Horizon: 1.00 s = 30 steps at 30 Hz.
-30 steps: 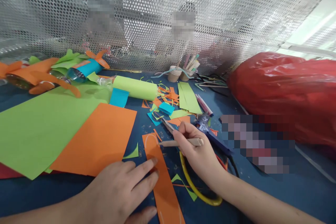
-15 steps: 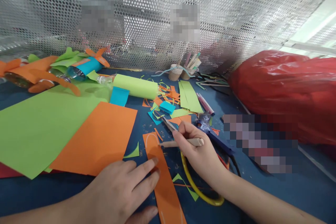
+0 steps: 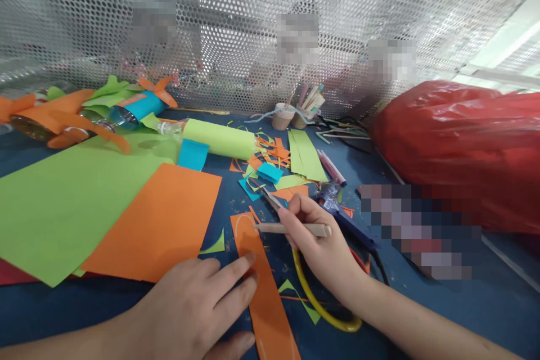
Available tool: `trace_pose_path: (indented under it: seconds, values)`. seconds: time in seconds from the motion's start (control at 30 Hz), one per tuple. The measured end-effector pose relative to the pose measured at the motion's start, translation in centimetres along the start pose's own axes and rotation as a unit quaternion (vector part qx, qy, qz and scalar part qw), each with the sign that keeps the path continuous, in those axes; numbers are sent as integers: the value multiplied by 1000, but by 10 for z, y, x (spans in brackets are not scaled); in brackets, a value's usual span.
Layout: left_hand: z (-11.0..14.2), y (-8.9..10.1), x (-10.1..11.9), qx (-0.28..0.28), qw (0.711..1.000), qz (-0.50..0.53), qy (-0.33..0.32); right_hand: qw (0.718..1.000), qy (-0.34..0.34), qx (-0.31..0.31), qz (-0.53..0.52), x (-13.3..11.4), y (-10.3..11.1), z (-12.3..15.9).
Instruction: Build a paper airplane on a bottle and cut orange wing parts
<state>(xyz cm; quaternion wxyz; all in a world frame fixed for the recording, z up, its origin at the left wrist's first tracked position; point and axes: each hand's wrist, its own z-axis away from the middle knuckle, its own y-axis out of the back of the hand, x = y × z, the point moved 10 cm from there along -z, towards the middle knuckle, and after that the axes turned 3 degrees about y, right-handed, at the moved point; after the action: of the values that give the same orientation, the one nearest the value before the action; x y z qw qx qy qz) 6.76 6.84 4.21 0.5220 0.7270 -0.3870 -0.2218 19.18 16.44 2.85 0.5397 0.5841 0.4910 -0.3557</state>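
Observation:
My right hand (image 3: 318,230) is closed around a pale beige pencil (image 3: 274,228), its tip on the upper right edge of an orange paper strip (image 3: 270,298). A thin white rounded outline shows at the strip's far end, with more white marks near its close end. My left hand (image 3: 198,304) lies flat, fingers stretched out, pressing the strip from the left. Under my right hand lie scissors; their metal blades (image 3: 272,198) point away, and a yellow handle loop (image 3: 323,312) shows below my wrist.
Green sheets (image 3: 84,197) and an orange sheet (image 3: 169,219) lie left. Behind are a green-wrapped bottle (image 3: 219,138), a blue-wrapped bottle (image 3: 139,109) and paper scraps (image 3: 274,152). A blue glue gun (image 3: 348,216) lies right, near a red plastic bag (image 3: 459,152). Cups with pens (image 3: 282,117) stand by the perforated metal wall (image 3: 236,39).
The pencil tip has moved slightly up and left along the strip's edge, with my right hand tilting a little. My left hand stays in place on the strip.

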Motion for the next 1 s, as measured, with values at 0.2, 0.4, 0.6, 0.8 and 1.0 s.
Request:
trace_pose_path:
  seconds: [0.2, 0.4, 0.6, 0.8, 1.0]
  values:
    - [1, -2, -1, -16, 1000, -10, 2, 996, 0, -90, -12, 0, -21, 4]
    - [1, -2, -1, -8, 1000, -3, -1, 994, 8, -110, -7, 0, -25, 6]
    - [12, 8, -17, 37, 997, 23, 67, 998, 23, 14, -52, -7, 3, 1]
    - [13, 7, -64, 42, 930, 264, 254, 990, 107, 14, -88, -25, 8, 6]
    - [5, -9, -73, 30, 890, 354, 287, 976, 104, -98, -162, -27, -12, 19]
